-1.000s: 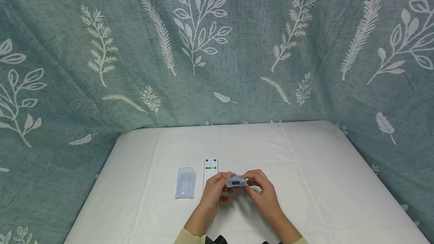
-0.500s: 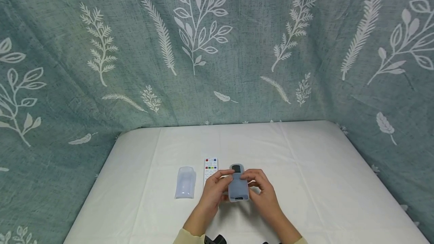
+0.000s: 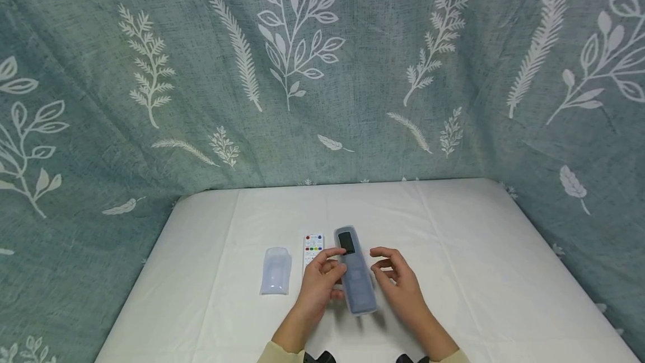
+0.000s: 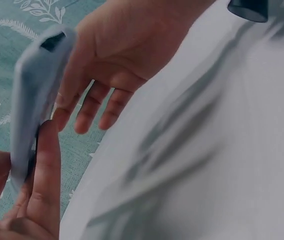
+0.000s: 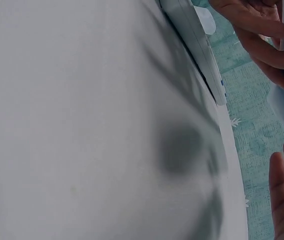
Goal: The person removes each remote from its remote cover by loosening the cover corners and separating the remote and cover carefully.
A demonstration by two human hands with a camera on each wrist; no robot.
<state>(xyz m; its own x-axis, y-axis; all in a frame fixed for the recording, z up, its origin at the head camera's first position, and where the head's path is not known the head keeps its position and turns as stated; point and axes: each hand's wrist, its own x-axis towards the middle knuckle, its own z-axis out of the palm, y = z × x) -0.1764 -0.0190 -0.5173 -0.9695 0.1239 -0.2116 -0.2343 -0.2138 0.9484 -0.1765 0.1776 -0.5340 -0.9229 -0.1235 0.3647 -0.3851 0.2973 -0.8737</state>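
Note:
In the head view my left hand (image 3: 316, 289) pinches a remote control in a translucent bluish cover (image 3: 359, 284) by its left edge. Its dark screen is at the far end, and it hangs tilted above the cloth. My right hand (image 3: 403, 289) is just right of it, not touching, with fingers loosely bent. The left wrist view shows the covered remote (image 4: 29, 95) edge-on between left thumb and fingers (image 4: 47, 170), a small opening at its near end. A second translucent cover (image 3: 275, 273) lies flat to the left.
Beside the left hand lies a white remote control with coloured buttons (image 3: 313, 243), partly hidden by that hand. A white cloth (image 3: 242, 318) covers the table. Green leaf-patterned fabric (image 3: 353, 71) hangs behind and at both sides.
The covered remote has swung from end-on to face-up, its screen now pointing away. My right hand has let go and moved slightly right, while the left keeps its hold.

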